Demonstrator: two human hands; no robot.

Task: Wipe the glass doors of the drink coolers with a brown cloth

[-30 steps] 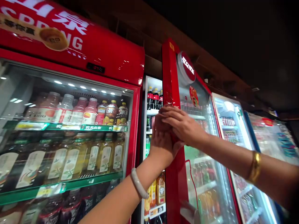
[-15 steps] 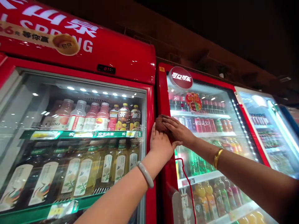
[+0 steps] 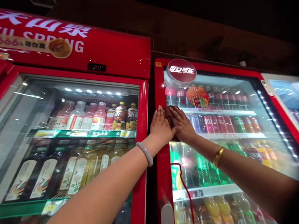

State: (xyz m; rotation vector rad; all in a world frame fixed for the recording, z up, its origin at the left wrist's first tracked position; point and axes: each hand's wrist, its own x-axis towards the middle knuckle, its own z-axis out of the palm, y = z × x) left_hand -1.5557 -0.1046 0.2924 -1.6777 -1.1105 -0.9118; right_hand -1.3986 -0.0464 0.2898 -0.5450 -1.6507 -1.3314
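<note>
The brown cloth [image 3: 167,112] is near the middle of the frame, on the red edge of the fridge door [image 3: 163,168]. The right hand [image 3: 184,126] lies over it; I can't tell how tightly it grips. The left hand [image 3: 162,127] is flat, straight-fingered, close by. Bottles [image 3: 76,116] stand at the left.

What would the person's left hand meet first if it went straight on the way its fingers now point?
Probably the upper stretch of the red door frame, just above the left hand, though depth is unclear. The small yellow sticker sits higher, near that line.
</note>
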